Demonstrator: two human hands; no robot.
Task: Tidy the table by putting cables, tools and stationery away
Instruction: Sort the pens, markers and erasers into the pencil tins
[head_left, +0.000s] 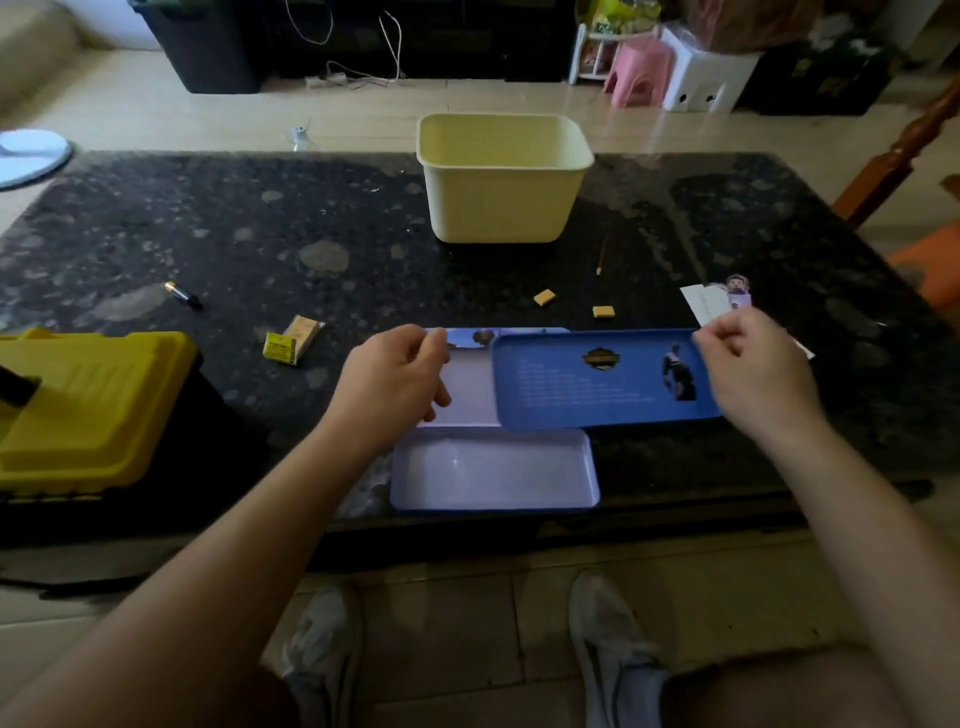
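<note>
Left hand: the left hand (400, 374) sits at the left end of a pale tin tray (467, 395). Its fingers (434, 343) curl over the far edge with the thumb at the near side, so it grips that end.
Right hand: the right hand (758, 364) has its fingers (722, 338) bent, pinching the right end of the blue tin lid (597, 384).
Blue tin lid: printed side up, with a badge and a figure on it. It lies between the two hands and overlaps the right part of the pale tin tray.
Second tin tray: the second tin tray (493, 473) lies open side up on the table (208, 234), just beside the near edge and touching or just under the lid's near rim.
Paper bookmark: the paper bookmark (717, 301) has a cartoon head on its far end and runs behind the right hand. I cannot tell whether the hand touches it.
Pencil: the pencil (601, 254) lies near the right foot of the yellow tub (498, 197).
Erasers: one yellow eraser (544, 297) and another eraser (603, 312) lie apart from each other, between the tub and the lid.
Battery: the battery (182, 295) is well to the left on the table.
Yellow packet: the yellow packet (291, 340) lies to the left of the left hand.
Toolbox: the yellow toolbox (88, 405) stands closed at the near left corner.
</note>
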